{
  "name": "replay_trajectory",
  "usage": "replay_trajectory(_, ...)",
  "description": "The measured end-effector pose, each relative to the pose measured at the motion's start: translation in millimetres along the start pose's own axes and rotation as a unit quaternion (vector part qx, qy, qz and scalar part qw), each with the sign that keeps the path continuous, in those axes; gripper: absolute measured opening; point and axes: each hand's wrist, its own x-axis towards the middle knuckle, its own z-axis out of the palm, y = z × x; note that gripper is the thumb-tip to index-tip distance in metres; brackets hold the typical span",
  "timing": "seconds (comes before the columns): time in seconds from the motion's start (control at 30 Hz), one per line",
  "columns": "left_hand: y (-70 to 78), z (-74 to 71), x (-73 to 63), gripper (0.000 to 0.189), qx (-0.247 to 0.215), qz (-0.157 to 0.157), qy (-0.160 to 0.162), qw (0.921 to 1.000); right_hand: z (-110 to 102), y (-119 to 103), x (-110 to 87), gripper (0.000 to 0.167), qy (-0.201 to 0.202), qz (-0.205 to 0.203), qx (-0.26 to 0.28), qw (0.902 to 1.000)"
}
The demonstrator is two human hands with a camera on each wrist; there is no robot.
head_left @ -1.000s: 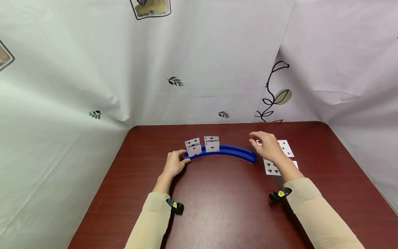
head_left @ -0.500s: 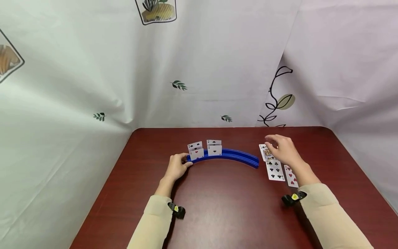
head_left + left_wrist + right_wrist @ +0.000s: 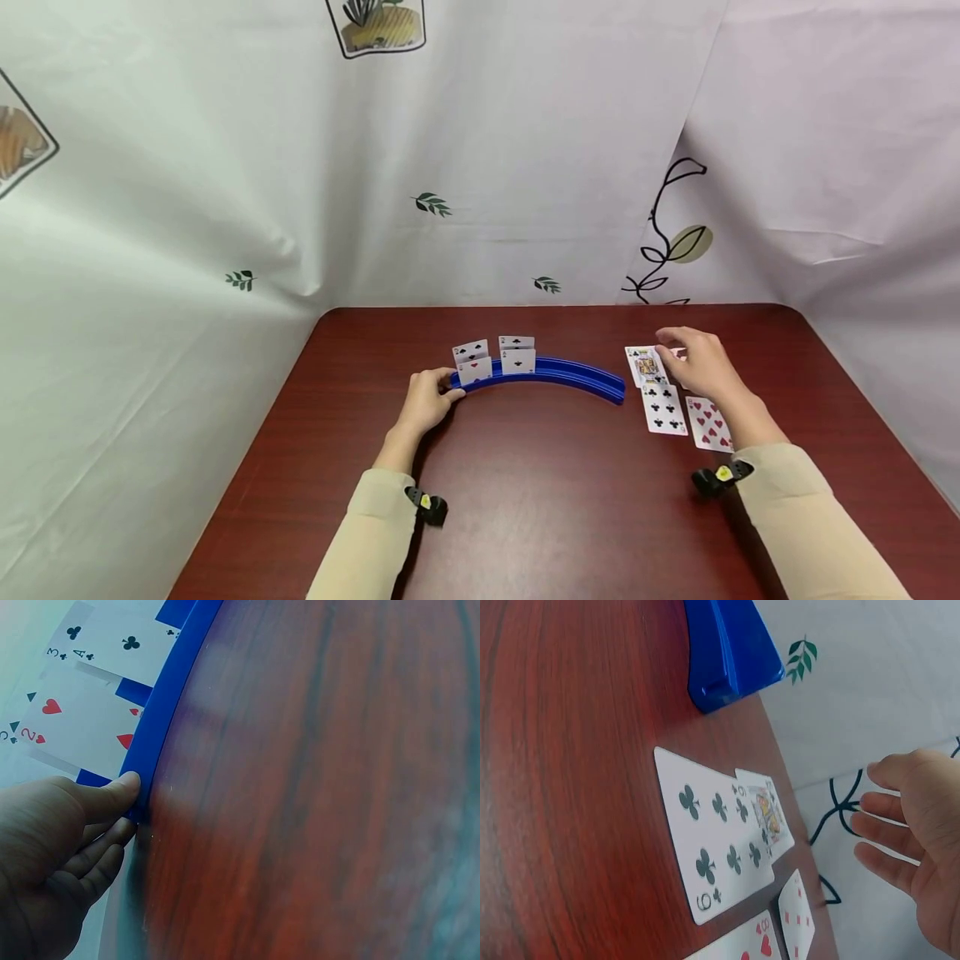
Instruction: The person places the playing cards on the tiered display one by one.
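Note:
My left hand (image 3: 426, 408) pinches the left end of a curved blue playing card holder (image 3: 573, 375) between thumb and fingers. Standing in its slots are a two of hearts (image 3: 71, 724) and an ace of clubs (image 3: 124, 645), each with another card behind it. My right hand (image 3: 705, 367), fingers loosely bent and holding nothing, hovers above the loose cards at the right. Among these lie a six of clubs (image 3: 724, 832), a face card (image 3: 769, 814), an eight of hearts (image 3: 707, 423) and a diamonds card (image 3: 796, 915), which the hand mostly hides in the head view.
The dark red wooden table (image 3: 540, 500) carries everything. A pale printed curtain (image 3: 480, 167) hangs behind it and along both sides. Black wrist cameras (image 3: 433, 510) sit on both sleeves.
My right hand has moved to the right, away from the holder's right end, uncovering the face card and the eight of hearts. The left hand keeps its grip. The head view has shifted slightly.

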Motion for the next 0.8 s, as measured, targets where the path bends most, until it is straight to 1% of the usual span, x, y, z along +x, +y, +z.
replay_trajectory(0.17, 0.2, -0.1, 0.4, 0.032, 0.003, 0.005, -0.001, 1.0000, -3.3, 5.4, -3.1, 0.027, -0.014, 0.013, -0.006, 0.9998)
replay_trajectory(0.3, 0.5, -0.6, 0.1, 0.032, 0.004, 0.010, -0.001, 0.9999, -4.4, 12.0, -5.0, 0.027, -0.016, 0.007, -0.018, 0.9997)
replay_trajectory(0.5, 1.7, -1.7, -0.4, 0.032, 0.000, 0.009, 0.003, 1.0000, -5.7, 19.8, -7.2, 0.029, -0.018, 0.007, -0.023, 0.9996)
replay_trajectory(0.63, 3.3, -2.3, 0.0, 0.033, 0.000, 0.009, 0.005, 0.9999, -7.3, 23.7, -9.8, 0.029, -0.019, 0.013, -0.024, 0.9995)
replay_trajectory(0.8, 4.0, -2.6, 0.1, 0.033, 0.003, 0.006, 0.002, 1.0000, -7.9, 29.0, -12.3, 0.033, -0.029, 0.025, -0.032, 0.9987)
